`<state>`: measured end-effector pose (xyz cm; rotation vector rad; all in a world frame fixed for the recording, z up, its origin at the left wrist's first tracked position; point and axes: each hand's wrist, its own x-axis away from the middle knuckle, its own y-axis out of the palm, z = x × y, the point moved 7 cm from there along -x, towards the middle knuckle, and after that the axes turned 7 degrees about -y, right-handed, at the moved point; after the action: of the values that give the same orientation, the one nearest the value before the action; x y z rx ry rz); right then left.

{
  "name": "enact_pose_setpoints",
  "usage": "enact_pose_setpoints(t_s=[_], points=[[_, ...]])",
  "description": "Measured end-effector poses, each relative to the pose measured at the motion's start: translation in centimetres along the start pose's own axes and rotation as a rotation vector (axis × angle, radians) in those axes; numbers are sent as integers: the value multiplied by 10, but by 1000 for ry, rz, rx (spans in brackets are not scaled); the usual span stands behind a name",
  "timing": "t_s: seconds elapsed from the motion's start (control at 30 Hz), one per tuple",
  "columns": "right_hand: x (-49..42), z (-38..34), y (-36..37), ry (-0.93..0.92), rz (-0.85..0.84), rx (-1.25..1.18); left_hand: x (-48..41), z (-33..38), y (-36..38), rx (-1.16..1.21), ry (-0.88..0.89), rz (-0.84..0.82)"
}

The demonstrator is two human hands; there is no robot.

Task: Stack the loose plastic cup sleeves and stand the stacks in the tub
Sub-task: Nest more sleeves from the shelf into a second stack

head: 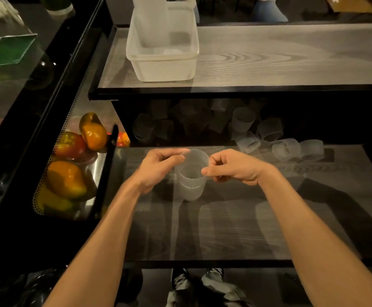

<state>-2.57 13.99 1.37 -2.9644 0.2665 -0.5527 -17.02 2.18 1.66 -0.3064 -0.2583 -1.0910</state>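
A short stack of translucent ribbed cup sleeves (191, 182) stands on the lower wooden counter (225, 229) between my hands. My left hand (158, 167) pinches the left rim of the top sleeve, and my right hand (231, 167) pinches its right rim. Several loose sleeves (287, 148) lie on their sides at the back of the counter, more of them in the dark recess under the shelf (242, 118). The white translucent tub (162, 69) sits on the upper wooden shelf, with a tall stack of sleeves (149, 16) standing inside it at the left.
A perforated metal tray (54, 171) to the left holds orange, red and yellow peppers (66, 180). The upper shelf's black front edge (225, 91) overhangs the recess. Beyond the shelf sits something blue (269, 9). My shoes show below the counter edge.
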Motion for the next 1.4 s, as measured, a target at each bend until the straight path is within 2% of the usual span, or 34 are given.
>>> enact_pose_setpoints(t_s=[0.2,0.37,0.7,0.93,1.1,1.23,1.4], points=[[0,4,-9,-44,111,-63,-3,-10,3,40,-8,38],[1,9,-18,-88,221,-80,-5,-3,11,22,54,78],[4,8,-22,-164,258,-82,-12,3,22,59,124,121],[-4,-1,-12,-190,255,7,-12,-15,16,185,14,126],[-7,6,-13,-162,276,144,-12,-25,18,168,-2,111],[-11,26,-10,-107,287,36,-10,-37,26,98,-108,103],[-8,34,-11,-87,348,-59,-12,-40,48,140,-213,73]])
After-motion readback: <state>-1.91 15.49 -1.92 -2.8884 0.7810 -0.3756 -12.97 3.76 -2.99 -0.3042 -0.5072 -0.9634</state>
